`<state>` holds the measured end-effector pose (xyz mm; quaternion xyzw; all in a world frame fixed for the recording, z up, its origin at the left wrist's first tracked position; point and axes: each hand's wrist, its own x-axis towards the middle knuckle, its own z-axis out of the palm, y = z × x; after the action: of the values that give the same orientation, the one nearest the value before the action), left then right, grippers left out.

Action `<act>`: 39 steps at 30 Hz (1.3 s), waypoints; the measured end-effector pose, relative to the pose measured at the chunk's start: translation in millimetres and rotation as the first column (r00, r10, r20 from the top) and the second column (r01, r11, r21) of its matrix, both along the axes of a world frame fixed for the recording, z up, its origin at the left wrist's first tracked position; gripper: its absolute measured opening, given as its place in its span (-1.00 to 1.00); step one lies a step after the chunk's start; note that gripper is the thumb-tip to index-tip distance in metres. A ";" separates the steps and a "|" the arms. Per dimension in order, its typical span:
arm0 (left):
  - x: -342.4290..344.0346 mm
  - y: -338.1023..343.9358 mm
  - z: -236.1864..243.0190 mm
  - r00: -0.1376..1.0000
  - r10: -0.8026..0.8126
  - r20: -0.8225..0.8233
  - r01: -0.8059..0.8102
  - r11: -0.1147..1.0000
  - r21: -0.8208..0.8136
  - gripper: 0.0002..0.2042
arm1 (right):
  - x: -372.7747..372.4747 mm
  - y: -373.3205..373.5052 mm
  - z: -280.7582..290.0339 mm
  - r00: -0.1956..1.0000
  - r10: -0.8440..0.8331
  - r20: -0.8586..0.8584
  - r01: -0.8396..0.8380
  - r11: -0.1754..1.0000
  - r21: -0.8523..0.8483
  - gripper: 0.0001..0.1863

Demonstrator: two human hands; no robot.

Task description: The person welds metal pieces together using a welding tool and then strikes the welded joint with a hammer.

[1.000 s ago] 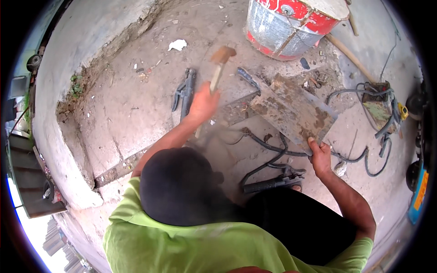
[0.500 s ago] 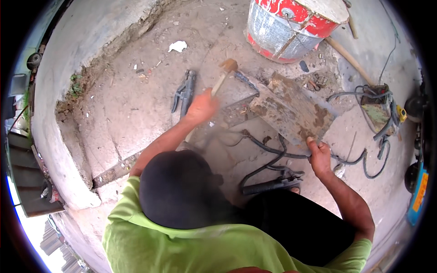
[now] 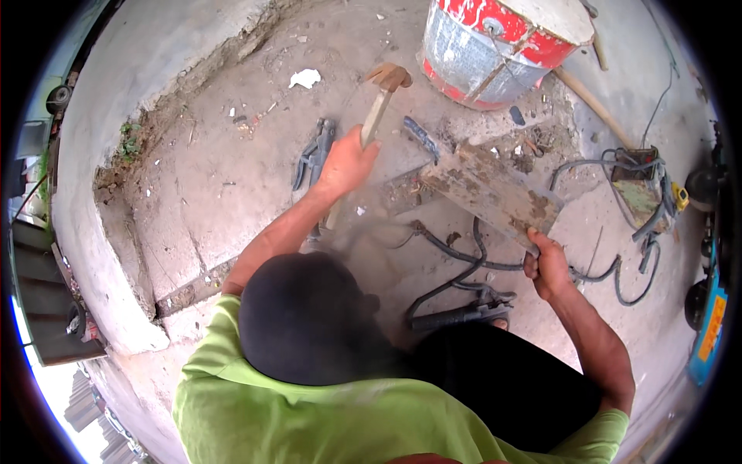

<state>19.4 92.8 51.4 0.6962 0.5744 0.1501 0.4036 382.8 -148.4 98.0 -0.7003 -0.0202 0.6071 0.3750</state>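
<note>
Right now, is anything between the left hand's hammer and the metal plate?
Yes: in this view, a short dark bar shows between the hammer and the metal plate; whether bar and plate touch is unclear.

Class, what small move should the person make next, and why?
Perhaps tap the metal plate with the hammer: brown patches mark its upper face, the left hand grips the hammer apart from it, and the right hand holds the plate's edge.
</note>
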 end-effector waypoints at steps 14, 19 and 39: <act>-4.3 -10.5 -8.8 1.000 0.027 -0.002 -0.027 1.000 -0.010 -0.62 | -6.0 -0.3 12.4 0.987 -0.100 -0.126 0.096 0.995 -0.034 -0.81; -23.7 -16.7 -69.4 0.939 -0.150 -0.310 0.178 0.982 0.066 -0.65 | -11.9 5.9 9.2 0.994 -0.086 -0.074 0.080 0.994 -0.071 -0.77; -24.8 -48.5 -51.9 0.983 -0.103 -0.150 0.106 0.994 0.015 -0.65 | -25.8 -7.5 8.8 0.994 0.014 -0.105 -0.021 0.997 -0.075 -0.71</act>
<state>-5.4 44.3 -0.5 0.7392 0.5640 0.0829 0.3587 357.0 -155.9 106.8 -0.6811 0.0164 0.6465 0.3433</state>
